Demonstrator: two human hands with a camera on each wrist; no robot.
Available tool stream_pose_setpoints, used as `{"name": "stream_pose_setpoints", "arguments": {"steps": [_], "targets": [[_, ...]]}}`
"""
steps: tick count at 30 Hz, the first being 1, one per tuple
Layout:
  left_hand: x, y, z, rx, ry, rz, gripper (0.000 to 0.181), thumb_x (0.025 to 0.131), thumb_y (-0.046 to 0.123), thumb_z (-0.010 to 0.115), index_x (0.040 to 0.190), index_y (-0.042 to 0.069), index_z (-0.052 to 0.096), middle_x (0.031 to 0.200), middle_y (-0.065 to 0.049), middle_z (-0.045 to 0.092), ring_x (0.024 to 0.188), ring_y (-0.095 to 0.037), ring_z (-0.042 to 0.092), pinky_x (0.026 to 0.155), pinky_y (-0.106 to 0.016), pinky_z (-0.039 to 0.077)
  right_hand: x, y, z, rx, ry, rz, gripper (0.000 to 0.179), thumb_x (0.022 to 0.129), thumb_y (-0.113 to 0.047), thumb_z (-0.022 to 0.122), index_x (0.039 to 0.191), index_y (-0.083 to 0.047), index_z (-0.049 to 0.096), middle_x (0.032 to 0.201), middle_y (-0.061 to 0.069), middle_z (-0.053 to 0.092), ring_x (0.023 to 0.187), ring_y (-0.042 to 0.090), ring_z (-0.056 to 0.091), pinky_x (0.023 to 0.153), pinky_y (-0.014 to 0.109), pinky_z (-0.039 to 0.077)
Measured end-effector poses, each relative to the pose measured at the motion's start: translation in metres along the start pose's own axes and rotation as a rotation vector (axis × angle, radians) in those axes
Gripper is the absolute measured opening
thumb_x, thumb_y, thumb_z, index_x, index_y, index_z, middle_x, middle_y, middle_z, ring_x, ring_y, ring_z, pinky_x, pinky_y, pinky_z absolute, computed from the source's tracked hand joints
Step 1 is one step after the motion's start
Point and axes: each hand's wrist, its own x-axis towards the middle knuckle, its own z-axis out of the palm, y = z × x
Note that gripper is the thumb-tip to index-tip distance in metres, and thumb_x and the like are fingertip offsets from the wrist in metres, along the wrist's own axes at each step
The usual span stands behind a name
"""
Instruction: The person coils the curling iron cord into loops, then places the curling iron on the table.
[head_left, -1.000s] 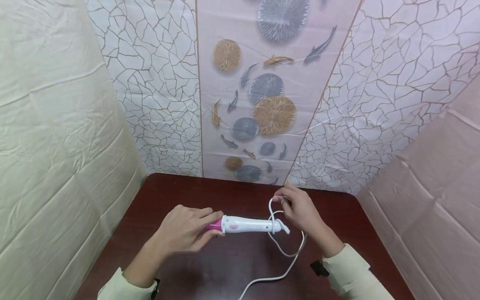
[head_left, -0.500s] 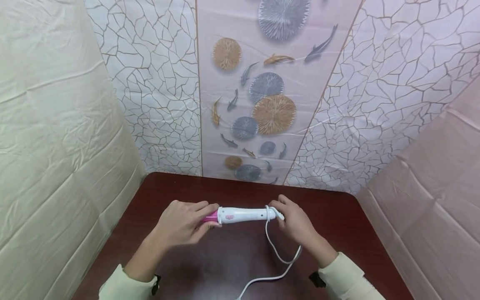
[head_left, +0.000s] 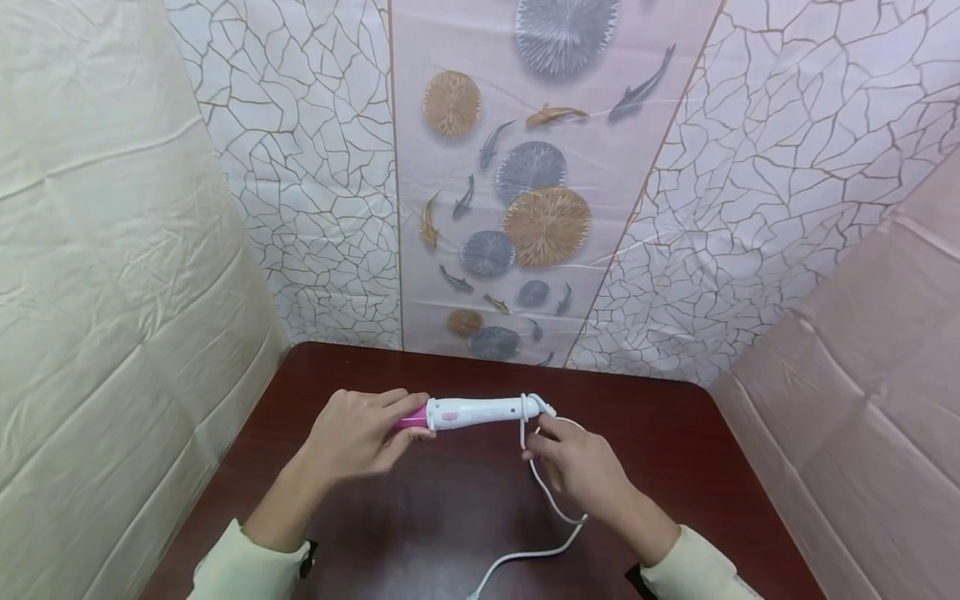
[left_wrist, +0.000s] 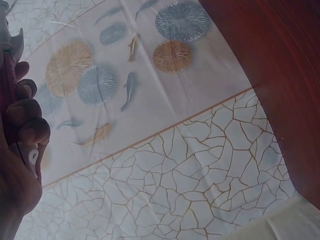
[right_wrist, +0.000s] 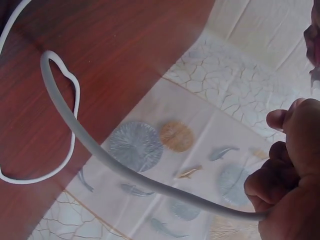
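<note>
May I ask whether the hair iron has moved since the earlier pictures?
Yes; in the head view, the hair iron now appears nearer the far edge of the table.

A glossy dark reddish-brown wooden desk (head_left: 420,517) with rounded far corners fills the lower middle, a soft sheen of light on its top. Behind it hangs a smooth, white sheet patterned with gold-brown crackle lines (head_left: 300,167), divided by a pale pinkish-grey central panel (head_left: 442,25). This panel carries fringed grey and tan discs (head_left: 546,227) and small grey and golden fish (head_left: 557,115). A creased cream fabric wall (head_left: 112,333) slopes along the left, a creased pinkish-beige fabric wall (head_left: 847,375) along the right.
</note>
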Motion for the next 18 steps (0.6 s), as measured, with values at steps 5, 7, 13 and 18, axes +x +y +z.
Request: {"name": "stream_pose_setpoints", "arguments": {"steps": [5, 7, 13, 18], "targets": [[0.000, 0.000, -0.001, -0.017, -0.024, -0.021, 0.039, 0.106, 0.054, 0.064, 0.119, 0.020, 0.078, 0.081, 0.009, 0.068, 0.055, -0.002, 0.038, 0.049, -0.020, 0.027, 0.002, -0.006, -0.008, -0.015, 0.063, -0.117, 0.038, 0.116, -0.043, 0.053, 0.088, -0.024, 0.070, 0.088, -0.007, 0.058, 0.071, 0.013, 0.059, 0.051, 0.028, 0.048], [-0.001, 0.000, 0.000, -0.019, -0.028, -0.024, 0.037, 0.104, 0.052, 0.068, 0.119, 0.020, 0.077, 0.081, 0.009, 0.070, 0.055, -0.002, 0.038, 0.049, -0.020, 0.027, 0.003, -0.008, -0.012, -0.015, 0.088, -0.154, 0.044, 0.118, -0.044, 0.046, 0.087, -0.023, 0.070, 0.088, -0.007, 0.060, 0.073, 0.014, 0.062, 0.052, 0.028, 0.049], [-0.001, 0.001, 0.001, -0.032, -0.031, -0.024, 0.036, 0.101, 0.050, 0.072, 0.119, 0.020, 0.077, 0.080, 0.009, 0.068, 0.055, -0.002, 0.037, 0.049, -0.021, 0.029, 0.010, -0.015, -0.025, -0.007, 0.168, -0.256, 0.040, 0.119, -0.034, 0.049, 0.087, -0.021, 0.071, 0.088, -0.006, 0.060, 0.072, 0.016, 0.061, 0.050, 0.027, 0.047], [-0.001, 0.003, 0.000, -0.040, -0.043, -0.034, 0.034, 0.094, 0.043, 0.079, 0.119, 0.020, 0.077, 0.080, 0.010, 0.069, 0.055, -0.001, 0.037, 0.048, -0.021, 0.031, 0.018, -0.019, -0.041, -0.043, 0.203, -0.305, 0.041, 0.119, -0.033, 0.050, 0.088, -0.019, 0.073, 0.091, -0.006, 0.065, 0.076, 0.016, 0.062, 0.050, 0.026, 0.049]]}}
